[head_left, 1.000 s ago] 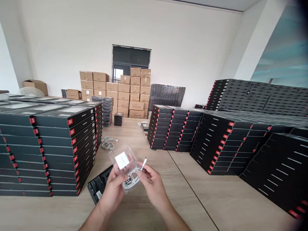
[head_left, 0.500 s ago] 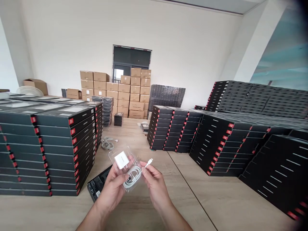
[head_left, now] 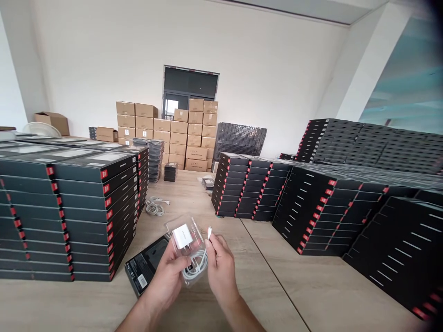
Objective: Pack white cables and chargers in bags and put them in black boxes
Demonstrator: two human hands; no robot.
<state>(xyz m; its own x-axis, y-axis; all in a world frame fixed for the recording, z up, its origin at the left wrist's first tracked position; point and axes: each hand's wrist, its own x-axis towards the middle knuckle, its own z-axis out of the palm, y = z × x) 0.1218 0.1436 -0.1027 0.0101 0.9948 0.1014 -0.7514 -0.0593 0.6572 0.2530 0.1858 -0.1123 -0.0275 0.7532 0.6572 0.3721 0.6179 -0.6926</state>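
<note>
My left hand [head_left: 172, 272] is closed on a clear plastic tray [head_left: 193, 224], its thumb lying over the front. In the tray sit a white charger [head_left: 182, 236] at the top and a coiled white charging cable [head_left: 197, 267] below it. Between thumb and fingers, my right hand [head_left: 220, 265] pinches the cable's plug end [head_left: 209, 232], which points upward beside the tray. Under and left of my left hand, a black box [head_left: 145, 265] with a barcode label lies on the wooden table [head_left: 263, 290].
Stacks of black boxes with red tabs stand at the left [head_left: 83, 216] and right [head_left: 308, 207]. Another coiled cable [head_left: 155, 206] lies beyond my hands. A small black stack [head_left: 170, 171] stands farther back, before piled cardboard cartons [head_left: 178, 138].
The tray has shifted slightly right and down with my left hand. My right hand has turned the plug end more upright and drawn it closer to the tray.
</note>
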